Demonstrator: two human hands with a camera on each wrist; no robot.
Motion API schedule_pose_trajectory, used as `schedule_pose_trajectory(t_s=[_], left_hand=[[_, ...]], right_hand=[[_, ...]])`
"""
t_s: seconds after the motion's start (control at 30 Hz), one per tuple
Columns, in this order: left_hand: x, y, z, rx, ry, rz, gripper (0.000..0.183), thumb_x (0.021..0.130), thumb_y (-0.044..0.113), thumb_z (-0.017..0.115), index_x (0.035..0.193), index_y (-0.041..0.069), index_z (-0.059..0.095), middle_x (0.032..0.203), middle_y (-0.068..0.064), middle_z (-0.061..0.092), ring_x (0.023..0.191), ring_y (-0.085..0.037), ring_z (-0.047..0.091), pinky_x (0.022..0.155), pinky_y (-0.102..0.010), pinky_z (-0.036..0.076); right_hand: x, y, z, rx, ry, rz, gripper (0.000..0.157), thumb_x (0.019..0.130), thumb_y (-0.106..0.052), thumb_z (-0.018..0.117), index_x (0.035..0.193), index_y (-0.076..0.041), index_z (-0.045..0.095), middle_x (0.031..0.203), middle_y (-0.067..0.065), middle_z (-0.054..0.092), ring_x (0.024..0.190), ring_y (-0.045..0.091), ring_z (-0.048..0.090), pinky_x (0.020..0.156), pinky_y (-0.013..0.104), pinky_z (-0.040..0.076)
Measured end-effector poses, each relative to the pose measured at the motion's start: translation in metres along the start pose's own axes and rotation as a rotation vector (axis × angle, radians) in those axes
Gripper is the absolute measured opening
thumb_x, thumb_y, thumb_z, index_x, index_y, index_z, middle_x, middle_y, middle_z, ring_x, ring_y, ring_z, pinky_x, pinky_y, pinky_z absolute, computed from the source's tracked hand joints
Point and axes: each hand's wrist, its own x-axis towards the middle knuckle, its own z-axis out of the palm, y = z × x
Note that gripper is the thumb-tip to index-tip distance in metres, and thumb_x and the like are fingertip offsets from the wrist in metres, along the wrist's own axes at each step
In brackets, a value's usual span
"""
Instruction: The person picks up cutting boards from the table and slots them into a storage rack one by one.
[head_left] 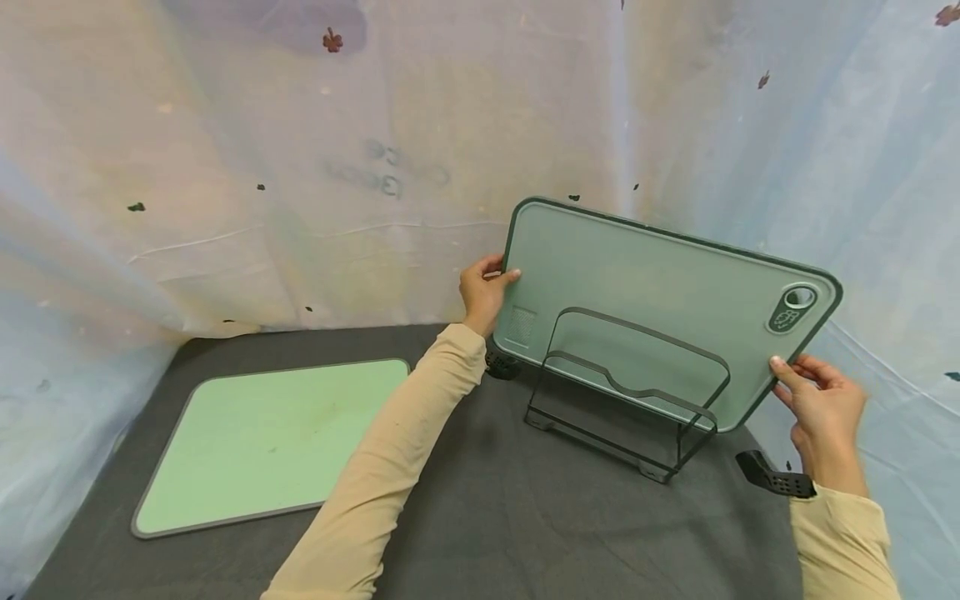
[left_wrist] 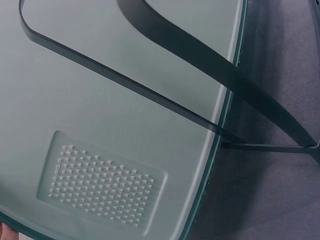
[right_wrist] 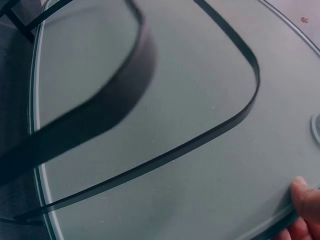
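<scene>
Grey-green board [head_left: 660, 296] — black rack [head_left: 637, 393]

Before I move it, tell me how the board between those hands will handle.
The board is probably stiff: gripped at opposite ends by the left hand and right hand, it looks flat. Its face, mostly smooth beyond the bumpy patch, may be slippery. Being thin, it may tip on edge.
</scene>
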Motion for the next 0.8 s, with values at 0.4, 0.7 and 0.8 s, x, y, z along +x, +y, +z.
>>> schedule_pose_trajectory(t_s=[0.4, 0.7, 0.8], left_hand=[[-0.002, -0.005, 0.000, -0.003, 0.006, -0.025, 0.031, 0.076, -0.001, 0.081, 0.106, -0.001, 0.070, 0.096, -0.011, 0.066, 0.084, -0.023, 0.061, 0.075, -0.031, 0.051], [0.001, -0.008, 0.003, -0.005, 0.007, -0.039, 0.031, 0.076, -0.001, 0.081, 0.105, -0.001, 0.070, 0.097, -0.011, 0.067, 0.087, -0.022, 0.062, 0.076, -0.031, 0.052], [0.002, -0.007, 0.005, -0.007, 0.015, -0.055, 0.030, 0.077, -0.001, 0.081, 0.104, -0.002, 0.069, 0.098, -0.012, 0.067, 0.089, -0.022, 0.062, 0.076, -0.031, 0.051]], right_hand=[[-0.007, 0.010, -0.006, 0.013, 0.012, -0.004, 0.023, 0.071, 0.002, 0.084, 0.085, -0.007, 0.068, 0.089, 0.001, 0.054, 0.074, 0.008, 0.056, 0.058, 0.022, 0.054], [-0.008, 0.012, -0.006, -0.003, -0.002, -0.014, 0.019, 0.075, 0.000, 0.082, 0.083, -0.008, 0.067, 0.085, 0.000, 0.055, 0.066, 0.006, 0.059, 0.057, 0.020, 0.053], [-0.007, 0.012, -0.005, -0.024, -0.009, -0.011, 0.018, 0.075, -0.003, 0.082, 0.083, -0.009, 0.067, 0.085, 0.000, 0.055, 0.066, 0.006, 0.060, 0.057, 0.019, 0.053]])
